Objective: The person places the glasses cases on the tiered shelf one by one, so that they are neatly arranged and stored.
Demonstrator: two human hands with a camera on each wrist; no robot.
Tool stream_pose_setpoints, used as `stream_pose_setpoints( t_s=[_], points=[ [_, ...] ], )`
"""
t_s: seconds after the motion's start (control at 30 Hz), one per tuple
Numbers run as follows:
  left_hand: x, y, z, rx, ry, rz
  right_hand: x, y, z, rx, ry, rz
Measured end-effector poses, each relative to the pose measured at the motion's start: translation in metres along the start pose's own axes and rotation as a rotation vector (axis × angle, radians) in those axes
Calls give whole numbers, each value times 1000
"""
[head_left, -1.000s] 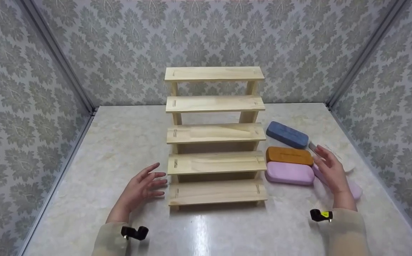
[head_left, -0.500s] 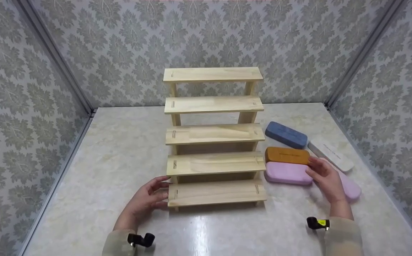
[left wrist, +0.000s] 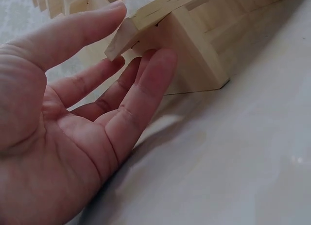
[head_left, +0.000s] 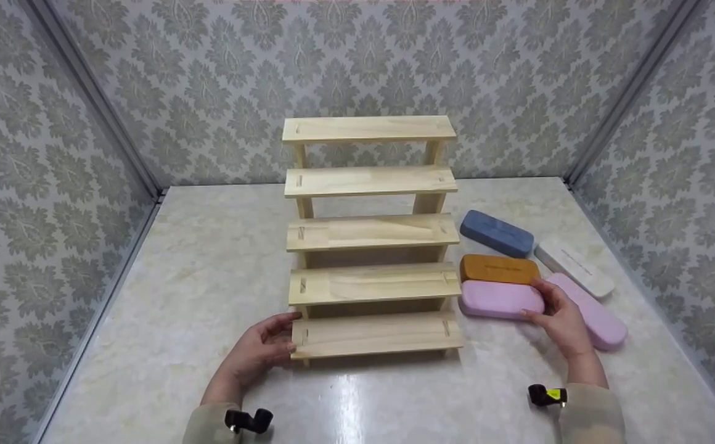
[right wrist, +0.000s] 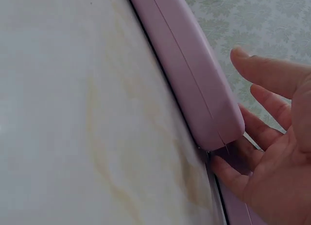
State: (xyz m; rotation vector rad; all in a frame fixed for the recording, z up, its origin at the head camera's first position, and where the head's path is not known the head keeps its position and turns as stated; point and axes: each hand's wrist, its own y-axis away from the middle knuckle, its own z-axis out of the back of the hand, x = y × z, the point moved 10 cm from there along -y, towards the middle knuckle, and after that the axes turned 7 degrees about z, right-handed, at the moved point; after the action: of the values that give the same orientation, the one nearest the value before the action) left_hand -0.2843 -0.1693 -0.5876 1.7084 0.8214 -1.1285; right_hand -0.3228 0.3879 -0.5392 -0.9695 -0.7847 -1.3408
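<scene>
A pale wooden tiered rack point(head_left: 373, 283) stands mid-table. My left hand point(head_left: 257, 351) is at the left end of its lowest shelf point(head_left: 376, 334); in the left wrist view the thumb point(left wrist: 92, 28) lies beside the board's end, and loosely bent fingers reach under it. My right hand point(head_left: 564, 320) is around the right end of a pink glasses case point(head_left: 500, 300), lying flat on the table. From the right wrist, the thumb point(right wrist: 272, 74) stands off that case point(right wrist: 194, 74), while other fingers are close against its end. Whether they touch is hard to tell.
An orange-brown case point(head_left: 499, 269) lies against the pink one's back side. Beyond it are a blue case point(head_left: 497, 233) and a white case point(head_left: 574, 269). A second pink case point(head_left: 588, 311) lies right of my right hand. Patterned walls point(head_left: 345, 74) enclose the table point(head_left: 222, 246).
My left hand has moved right to the lowest shelf's end. My right hand has come left and down to the front pink case, uncovering the white case and second pink case.
</scene>
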Motion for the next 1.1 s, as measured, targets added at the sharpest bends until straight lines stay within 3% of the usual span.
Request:
stream_pose_setpoints(
  t_s=[0.17,0.37,0.67,1.1],
  points=[
    [-1,-1,-1,-2,15,-18,-1,1,-5,46,16,3],
    [0,-1,-2,4,59,-43,-12,4,-6,96,78,-55],
    [-2,-1,-2,34,91,-105,-18,5,-11,109,36,-76],
    [3,-1,1,-3,100,-62,-21,7,-11,107,31,-75]
  ],
)
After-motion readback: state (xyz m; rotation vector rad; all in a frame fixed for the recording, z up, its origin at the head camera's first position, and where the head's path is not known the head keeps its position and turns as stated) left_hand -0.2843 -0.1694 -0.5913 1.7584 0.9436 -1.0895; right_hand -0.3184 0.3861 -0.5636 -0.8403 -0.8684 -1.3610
